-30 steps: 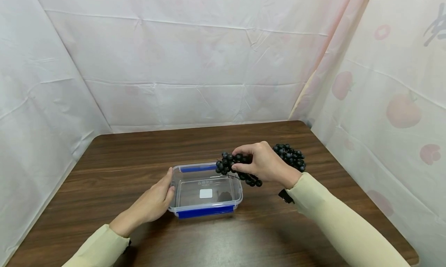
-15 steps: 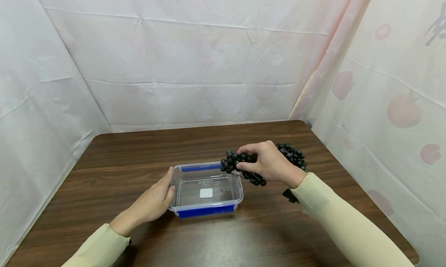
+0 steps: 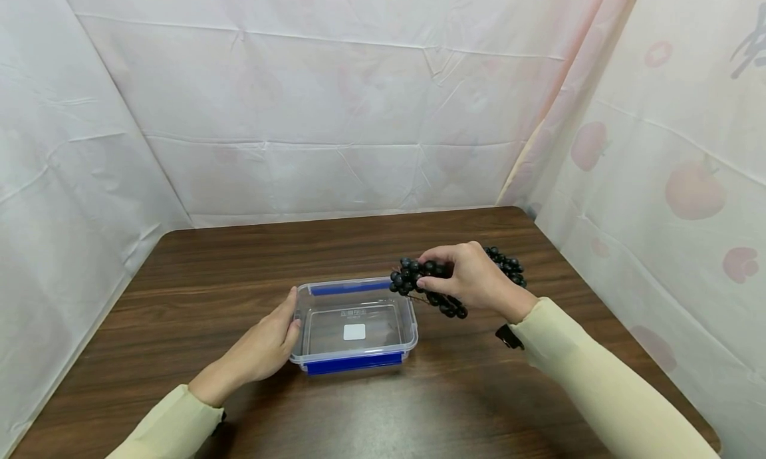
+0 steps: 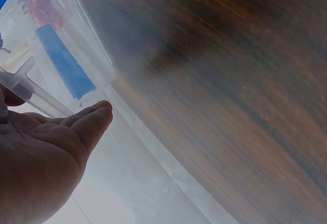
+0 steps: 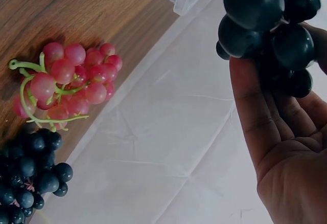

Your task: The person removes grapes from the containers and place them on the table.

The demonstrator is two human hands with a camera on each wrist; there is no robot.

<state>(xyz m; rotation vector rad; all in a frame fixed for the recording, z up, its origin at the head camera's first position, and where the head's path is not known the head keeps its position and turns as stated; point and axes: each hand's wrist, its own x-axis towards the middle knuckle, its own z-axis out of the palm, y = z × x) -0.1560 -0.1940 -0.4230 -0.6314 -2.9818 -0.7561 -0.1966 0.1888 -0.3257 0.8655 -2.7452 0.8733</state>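
Note:
My right hand (image 3: 473, 276) pinches a bunch of black grapes (image 3: 413, 275) between thumb and fingers, held up near the container's far right corner. In the right wrist view the held grapes (image 5: 255, 4) hang at the fingertips. My left hand (image 3: 266, 342) lies against the left side of a clear plastic food container (image 3: 353, 316) with blue side clips, its fingers nearly straight. The left wrist view shows that hand (image 4: 46, 157) next to the container's blue clip (image 4: 64, 63). No lid covers the container, and a white square shows on its bottom.
Another bunch of black grapes (image 3: 509, 267) lies on the wooden table (image 3: 269, 253), partly behind my right hand. Beside it, in the right wrist view, is a bunch of pink grapes (image 5: 76, 75). White printed curtains (image 3: 335, 100) enclose the table's back and sides.
My right hand has moved steadily to the right with the black grapes, from over the container's right part to its far right corner. The left hand and container have stayed put.

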